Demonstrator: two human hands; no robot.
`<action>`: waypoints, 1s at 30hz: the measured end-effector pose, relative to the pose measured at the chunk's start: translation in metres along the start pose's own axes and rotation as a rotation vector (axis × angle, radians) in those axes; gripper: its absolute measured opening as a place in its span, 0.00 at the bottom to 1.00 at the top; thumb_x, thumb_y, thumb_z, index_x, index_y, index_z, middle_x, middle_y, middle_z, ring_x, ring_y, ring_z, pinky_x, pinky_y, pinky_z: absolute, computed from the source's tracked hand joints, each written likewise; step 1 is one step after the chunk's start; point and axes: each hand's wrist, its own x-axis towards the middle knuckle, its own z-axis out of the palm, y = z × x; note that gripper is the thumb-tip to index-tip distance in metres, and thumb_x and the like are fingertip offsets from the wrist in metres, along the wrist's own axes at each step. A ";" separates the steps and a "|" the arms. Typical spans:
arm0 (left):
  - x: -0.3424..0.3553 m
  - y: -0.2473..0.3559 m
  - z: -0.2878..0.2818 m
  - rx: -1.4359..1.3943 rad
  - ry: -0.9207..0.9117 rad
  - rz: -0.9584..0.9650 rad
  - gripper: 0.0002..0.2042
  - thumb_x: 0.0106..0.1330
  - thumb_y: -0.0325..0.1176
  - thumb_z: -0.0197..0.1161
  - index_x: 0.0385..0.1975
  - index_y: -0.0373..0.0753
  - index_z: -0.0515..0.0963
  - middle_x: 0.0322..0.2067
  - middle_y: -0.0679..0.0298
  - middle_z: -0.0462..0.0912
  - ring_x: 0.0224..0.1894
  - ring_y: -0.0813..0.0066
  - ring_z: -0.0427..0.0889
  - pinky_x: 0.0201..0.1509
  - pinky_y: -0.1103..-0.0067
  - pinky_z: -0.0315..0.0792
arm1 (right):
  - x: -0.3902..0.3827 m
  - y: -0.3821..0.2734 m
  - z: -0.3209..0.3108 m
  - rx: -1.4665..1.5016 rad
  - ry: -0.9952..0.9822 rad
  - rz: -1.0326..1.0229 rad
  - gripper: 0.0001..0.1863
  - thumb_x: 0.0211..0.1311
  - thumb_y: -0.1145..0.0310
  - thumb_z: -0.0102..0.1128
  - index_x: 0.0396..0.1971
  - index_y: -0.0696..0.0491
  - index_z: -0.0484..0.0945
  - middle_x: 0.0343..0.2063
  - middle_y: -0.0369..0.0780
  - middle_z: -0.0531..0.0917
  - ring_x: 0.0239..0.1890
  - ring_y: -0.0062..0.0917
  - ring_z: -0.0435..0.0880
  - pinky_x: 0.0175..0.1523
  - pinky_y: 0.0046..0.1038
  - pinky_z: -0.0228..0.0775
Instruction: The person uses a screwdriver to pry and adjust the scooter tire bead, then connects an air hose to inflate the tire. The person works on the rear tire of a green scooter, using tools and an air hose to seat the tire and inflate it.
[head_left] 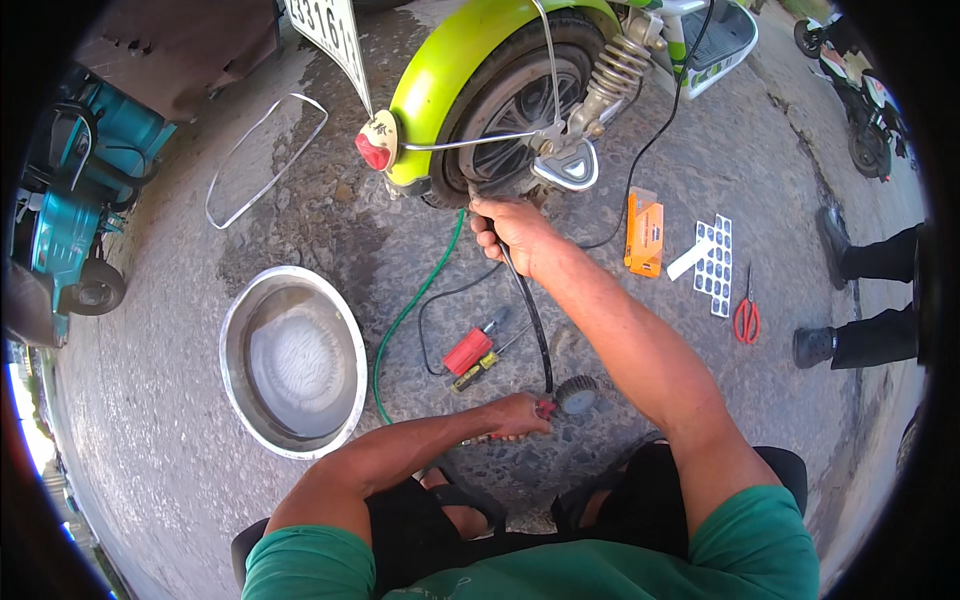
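Note:
My left hand [522, 414] is wrapped around the red handle of a tyre inflator [544, 408] low in front of me. The inflator's round gauge [577, 395] sticks out to the right of this hand. From it a black hose [535, 320] runs up to my right hand [505, 232]. The fingers of my right hand are closed on the hose's upper end, at the bottom of the scooter's rear wheel [465, 150]. Whether the hose end sits on the valve is hidden by the fingers. A lime-green fender [425, 95] arches over the tyre.
A metal basin [229, 350] of water stands left, beside a green hose [415, 295]. A red corded tool [467, 352] and yellow screwdriver [475, 372] lie in the middle. Rightward are an orange box [645, 235], patch sheets [720, 265], red-handled scissors [747, 322] and a person's legs [875, 340].

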 end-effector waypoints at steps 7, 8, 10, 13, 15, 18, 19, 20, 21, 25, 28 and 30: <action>0.003 -0.004 -0.001 0.016 -0.014 -0.004 0.23 0.61 0.44 0.67 0.53 0.40 0.75 0.16 0.69 0.73 0.14 0.80 0.71 0.17 0.78 0.66 | 0.003 0.001 -0.003 0.002 -0.024 -0.015 0.09 0.74 0.61 0.59 0.35 0.50 0.75 0.25 0.32 0.78 0.19 0.14 0.71 0.20 0.21 0.59; 0.003 -0.004 -0.001 0.014 -0.011 -0.007 0.24 0.61 0.44 0.67 0.54 0.39 0.75 0.16 0.69 0.73 0.15 0.81 0.71 0.17 0.78 0.66 | 0.003 0.001 -0.003 0.003 -0.026 -0.018 0.10 0.75 0.61 0.58 0.36 0.51 0.74 0.25 0.33 0.78 0.19 0.15 0.72 0.20 0.22 0.60; 0.003 -0.002 0.000 0.011 -0.005 -0.011 0.25 0.61 0.44 0.67 0.55 0.39 0.74 0.16 0.69 0.73 0.15 0.81 0.71 0.17 0.78 0.66 | 0.004 0.002 -0.004 0.000 -0.029 -0.018 0.10 0.75 0.61 0.58 0.35 0.51 0.74 0.25 0.33 0.78 0.19 0.15 0.72 0.20 0.22 0.60; 0.002 -0.002 -0.001 -0.001 -0.008 0.008 0.25 0.61 0.43 0.68 0.56 0.39 0.74 0.16 0.69 0.73 0.15 0.81 0.71 0.17 0.78 0.66 | 0.004 0.002 -0.004 -0.009 -0.031 -0.023 0.11 0.75 0.60 0.58 0.35 0.51 0.74 0.25 0.33 0.78 0.19 0.15 0.72 0.20 0.22 0.60; 0.003 -0.004 -0.001 0.004 -0.009 0.007 0.26 0.61 0.43 0.68 0.56 0.39 0.74 0.16 0.69 0.73 0.15 0.81 0.71 0.17 0.78 0.66 | 0.003 0.002 -0.003 -0.013 -0.025 -0.021 0.10 0.75 0.60 0.59 0.35 0.50 0.75 0.24 0.32 0.77 0.19 0.14 0.71 0.20 0.21 0.59; 0.006 -0.007 -0.001 0.013 -0.021 0.004 0.28 0.62 0.44 0.69 0.59 0.38 0.72 0.16 0.69 0.73 0.14 0.80 0.71 0.17 0.78 0.66 | 0.001 0.001 -0.001 -0.012 -0.012 -0.012 0.09 0.74 0.60 0.61 0.35 0.48 0.77 0.23 0.29 0.77 0.19 0.12 0.71 0.21 0.19 0.58; 0.006 -0.006 -0.001 0.017 -0.027 0.003 0.29 0.62 0.44 0.69 0.60 0.38 0.72 0.16 0.69 0.73 0.14 0.80 0.71 0.17 0.78 0.66 | 0.001 0.001 -0.001 -0.009 -0.012 -0.010 0.09 0.74 0.60 0.61 0.35 0.48 0.77 0.23 0.29 0.77 0.19 0.12 0.71 0.21 0.19 0.58; 0.006 -0.006 -0.001 0.018 -0.021 0.006 0.30 0.62 0.44 0.69 0.62 0.37 0.71 0.17 0.68 0.73 0.14 0.80 0.71 0.17 0.78 0.66 | 0.001 0.001 -0.001 -0.005 -0.011 -0.008 0.09 0.74 0.59 0.61 0.35 0.48 0.77 0.23 0.29 0.76 0.19 0.12 0.71 0.21 0.19 0.58; 0.005 -0.005 -0.001 0.019 -0.015 0.008 0.32 0.62 0.44 0.69 0.64 0.37 0.70 0.17 0.68 0.74 0.15 0.80 0.71 0.17 0.78 0.66 | 0.001 0.001 -0.002 -0.004 -0.011 -0.007 0.09 0.74 0.59 0.61 0.35 0.48 0.77 0.23 0.29 0.76 0.19 0.12 0.71 0.21 0.19 0.58; 0.006 -0.006 -0.001 0.041 -0.020 -0.025 0.37 0.62 0.44 0.68 0.70 0.35 0.65 0.17 0.67 0.75 0.14 0.79 0.72 0.17 0.78 0.67 | 0.001 0.001 -0.001 -0.005 -0.003 -0.004 0.10 0.74 0.59 0.60 0.36 0.48 0.77 0.23 0.28 0.76 0.19 0.12 0.70 0.21 0.19 0.58; 0.002 -0.003 -0.002 0.017 -0.014 -0.008 0.39 0.63 0.44 0.68 0.71 0.35 0.63 0.17 0.67 0.75 0.14 0.79 0.72 0.17 0.78 0.67 | 0.001 0.001 -0.001 -0.007 -0.004 -0.004 0.10 0.74 0.59 0.60 0.36 0.48 0.77 0.23 0.28 0.76 0.19 0.12 0.70 0.21 0.19 0.58; -0.002 0.002 -0.002 0.011 -0.003 -0.006 0.36 0.63 0.44 0.69 0.69 0.35 0.66 0.17 0.67 0.75 0.14 0.80 0.72 0.16 0.78 0.67 | 0.001 0.002 -0.002 -0.006 -0.005 -0.004 0.09 0.74 0.59 0.60 0.36 0.48 0.78 0.23 0.28 0.76 0.19 0.12 0.70 0.21 0.19 0.58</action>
